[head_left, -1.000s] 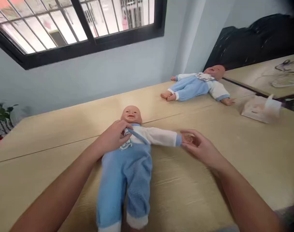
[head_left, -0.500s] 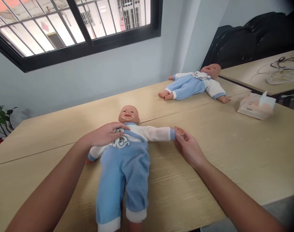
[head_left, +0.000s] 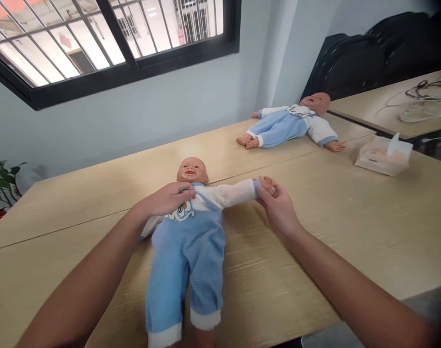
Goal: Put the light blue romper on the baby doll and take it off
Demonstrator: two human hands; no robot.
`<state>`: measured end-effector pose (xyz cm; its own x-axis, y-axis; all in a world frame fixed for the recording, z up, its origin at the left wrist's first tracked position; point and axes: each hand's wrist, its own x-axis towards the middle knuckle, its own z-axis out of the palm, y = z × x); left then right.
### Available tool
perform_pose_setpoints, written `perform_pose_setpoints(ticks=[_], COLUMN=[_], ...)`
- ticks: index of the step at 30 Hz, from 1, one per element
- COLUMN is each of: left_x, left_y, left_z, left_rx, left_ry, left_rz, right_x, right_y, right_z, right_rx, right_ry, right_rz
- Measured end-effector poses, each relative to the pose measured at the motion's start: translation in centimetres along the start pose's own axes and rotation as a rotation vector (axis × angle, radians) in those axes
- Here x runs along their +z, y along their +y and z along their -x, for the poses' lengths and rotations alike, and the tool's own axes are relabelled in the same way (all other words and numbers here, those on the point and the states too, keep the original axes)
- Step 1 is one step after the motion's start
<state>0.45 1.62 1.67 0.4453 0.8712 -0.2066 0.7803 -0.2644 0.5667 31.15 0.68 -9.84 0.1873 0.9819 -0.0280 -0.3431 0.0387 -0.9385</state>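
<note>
The right hand (head_left: 278,209) is closed around the outstretched wrist of the doll (head_left: 191,241); the left hand (head_left: 169,199) is clamped on its chest clothing. The doll is laid face-up on the tabletop (head_left: 351,232), well apart from a second doll (head_left: 286,126).

Blue-and-white doll (head_left: 186,241), beige table (head_left: 351,232)
</note>
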Motion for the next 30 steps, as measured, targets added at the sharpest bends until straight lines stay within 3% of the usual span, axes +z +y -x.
perform_pose_setpoints(ticks=[2, 4, 9, 12, 15, 18, 20, 22, 24, 27, 30], left_x=[-0.1, 0.3, 2.2, 2.6, 2.3, 2.1, 2.1, 2.1, 2.1, 1.6, 0.7], left_y=[0.1, 0.1, -0.5, -1.0, -1.0, -0.6, -0.3, -0.1, -0.1, 0.0, 0.1], left_z=[0.0, -0.1, -0.4, -0.4, -0.2, -0.1, -0.3, -0.8, -1.4, -2.5, -3.0], left_rx=[-0.012, 0.012, 0.148, 0.290, 0.418, 0.382, 0.274, 0.170, 0.123, 0.157, 0.248], left_ry=[-0.019, 0.033, 0.331, 0.451, 0.545, 0.577, 0.563, 0.555, 0.556, 0.568, 0.579], left_rz=[-0.008, -0.129, -0.432, -0.447, -0.397, -0.254, -0.127, -0.013, 0.052, 0.034, -0.138], right_x=[1.1, 2.3, 6.3, 8.9, 10.6, 11.0, 10.7, 10.1, 9.7, 9.4, 9.4], right_y=[-0.2, -0.4, -1.2, -1.9, -2.3, -2.5, -2.5, -2.4, -2.1, -1.5, -1.1], right_z=[-1.3, -2.3, -3.5, -3.7, -3.9, -4.2, -4.3, -4.2, -3.9, -3.1, -2.4], right_rx=[-0.032, -0.092, -0.397, -0.572, -0.646, -0.594, -0.479, -0.312, -0.174, -0.080, -0.029], right_ry=[0.010, 0.006, -0.104, -0.342, -0.720, -1.111, -1.260, -1.277, -1.201, -1.031, -0.890], right_rz=[0.010, 0.050, 0.333, 0.703, 0.932, 0.838, 0.673, 0.498, 0.375, 0.321, 0.291])
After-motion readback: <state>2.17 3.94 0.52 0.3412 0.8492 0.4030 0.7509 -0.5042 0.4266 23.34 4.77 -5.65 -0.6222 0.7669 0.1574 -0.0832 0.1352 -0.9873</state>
